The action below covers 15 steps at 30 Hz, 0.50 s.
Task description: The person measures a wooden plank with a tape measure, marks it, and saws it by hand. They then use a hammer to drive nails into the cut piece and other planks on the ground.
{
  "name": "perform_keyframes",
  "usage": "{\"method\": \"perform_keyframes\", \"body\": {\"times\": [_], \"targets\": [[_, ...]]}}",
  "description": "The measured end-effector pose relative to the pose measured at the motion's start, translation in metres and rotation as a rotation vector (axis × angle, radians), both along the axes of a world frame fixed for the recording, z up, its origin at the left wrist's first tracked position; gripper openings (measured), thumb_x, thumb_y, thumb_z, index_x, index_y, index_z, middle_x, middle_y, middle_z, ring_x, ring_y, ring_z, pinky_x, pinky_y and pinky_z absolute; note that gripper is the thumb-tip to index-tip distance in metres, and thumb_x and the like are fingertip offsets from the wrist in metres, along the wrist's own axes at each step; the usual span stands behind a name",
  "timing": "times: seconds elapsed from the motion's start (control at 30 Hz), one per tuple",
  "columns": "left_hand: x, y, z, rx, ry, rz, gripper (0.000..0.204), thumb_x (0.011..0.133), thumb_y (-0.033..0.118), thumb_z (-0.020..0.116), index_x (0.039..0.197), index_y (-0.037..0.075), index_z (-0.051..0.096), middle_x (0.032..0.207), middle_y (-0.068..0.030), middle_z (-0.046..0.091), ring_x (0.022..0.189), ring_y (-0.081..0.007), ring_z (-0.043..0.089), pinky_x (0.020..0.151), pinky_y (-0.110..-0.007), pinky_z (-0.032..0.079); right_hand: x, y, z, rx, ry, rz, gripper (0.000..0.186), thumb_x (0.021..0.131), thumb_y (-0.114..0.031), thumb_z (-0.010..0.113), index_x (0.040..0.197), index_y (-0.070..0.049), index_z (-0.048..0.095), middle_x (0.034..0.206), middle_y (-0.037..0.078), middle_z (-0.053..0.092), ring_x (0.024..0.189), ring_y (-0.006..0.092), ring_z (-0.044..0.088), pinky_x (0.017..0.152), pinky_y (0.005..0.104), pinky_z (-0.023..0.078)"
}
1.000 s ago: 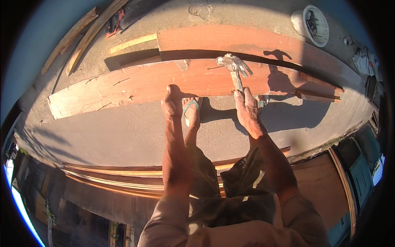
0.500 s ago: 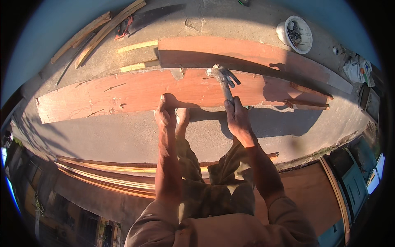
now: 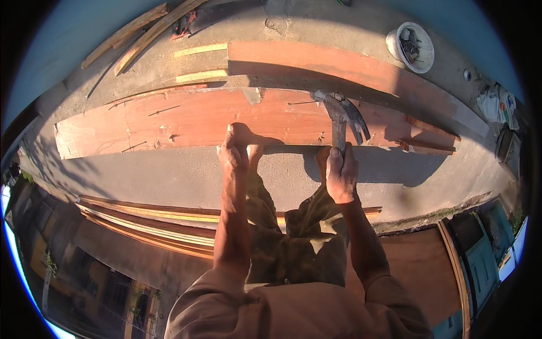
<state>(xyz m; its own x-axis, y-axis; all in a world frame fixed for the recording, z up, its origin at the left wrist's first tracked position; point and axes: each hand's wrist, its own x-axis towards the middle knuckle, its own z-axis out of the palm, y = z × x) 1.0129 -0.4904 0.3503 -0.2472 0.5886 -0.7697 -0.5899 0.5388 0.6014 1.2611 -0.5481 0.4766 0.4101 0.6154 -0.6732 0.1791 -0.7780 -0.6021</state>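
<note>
A long reddish plywood board [image 3: 209,121] lies crosswise in front of me, with several nails sticking out of its face. My left hand [image 3: 232,155] grips its near edge, thumb on top and the other fingers hidden below. In my right hand [image 3: 342,174] is a claw hammer [image 3: 339,129], held by its handle. The hammer head is over the board's right half, apart from the surface as far as I can tell, its claw pointing right.
Another plywood strip [image 3: 316,62] lies beyond the board. A white bucket [image 3: 426,55] with small metal-looking pieces stands far right. Timber lengths [image 3: 149,42] rest far left, and stacked planks [image 3: 147,223] lie behind my feet on the left. A white sack [image 3: 495,104] sits at the right.
My right hand has moved right with the hammer, which now looks larger and closer to the camera. My left hand keeps its grip on the board. The view has shifted slightly.
</note>
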Motion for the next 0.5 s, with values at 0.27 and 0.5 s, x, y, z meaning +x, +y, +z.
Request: {"method": "perform_keyframes", "body": {"times": [0.27,0.5], "targets": [[0.002,-0.015,0.035,-0.024,-0.014,-0.035,0.028,0.094,0.019,0.067,0.107,-0.004,0.061,0.094,-0.013,0.067,0.085,-0.0251,0.065,0.08,-0.04,0.054,0.002,-0.001,0.02,-0.112,0.088,-0.033,0.025,0.103,-0.026,0.048,0.101,-0.001,0.047,0.069,0.019,0.056,0.06,0.0403,0.057,0.057,0.0469,0.044],[0.003,-0.023,0.047,0.0,0.032,-0.02,0.026,0.093,0.019,0.068,0.102,-0.005,0.064,0.092,-0.0135,0.068,0.084,-0.0258,0.066,0.08,-0.04,0.055,0.008,-0.014,0.034,0.001,-0.019,0.183,0.034,0.104,-0.038,0.047,0.09,-0.007,0.046,0.064,0.006,0.043,0.052,0.017,0.045,0.051,0.0331,0.037]]}}
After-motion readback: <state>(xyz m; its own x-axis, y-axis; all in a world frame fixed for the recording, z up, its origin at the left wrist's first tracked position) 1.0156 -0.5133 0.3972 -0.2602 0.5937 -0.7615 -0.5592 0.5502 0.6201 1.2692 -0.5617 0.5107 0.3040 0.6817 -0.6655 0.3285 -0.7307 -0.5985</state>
